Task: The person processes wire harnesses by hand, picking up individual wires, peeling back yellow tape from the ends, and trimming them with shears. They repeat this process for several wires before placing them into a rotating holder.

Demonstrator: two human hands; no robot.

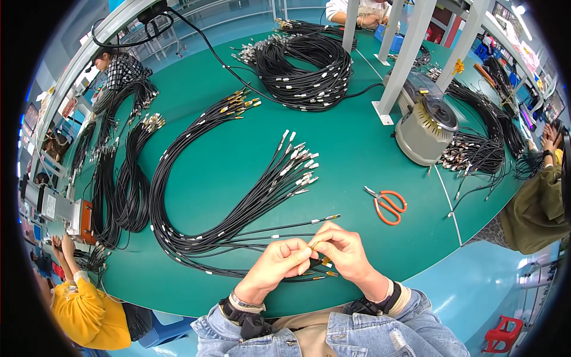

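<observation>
My left hand [279, 262] and my right hand [345, 253] meet close to the table's near edge, fingertips pinched together. Between them shows a small yellowish cable end [314, 244], mostly covered by the fingers. Below the hands, several yellow-tipped cable ends [321, 275] stick out. They belong to the looped bundle of black cables [159, 184] lying to the left. Its white-tagged ends [300, 169] fan out beyond my hands, while its far ends with yellow tips [238, 106] lie farther off. One loose cable [279, 227] runs just past my fingers.
Orange-handled cutters [389, 207] lie open at the right on the green table [351, 160]. A round grey machine [425, 132] stands beside metal posts [404, 65]. A big cable coil [303, 74] sits at the back; more bundles [131, 178] lie left. Other people work around the table.
</observation>
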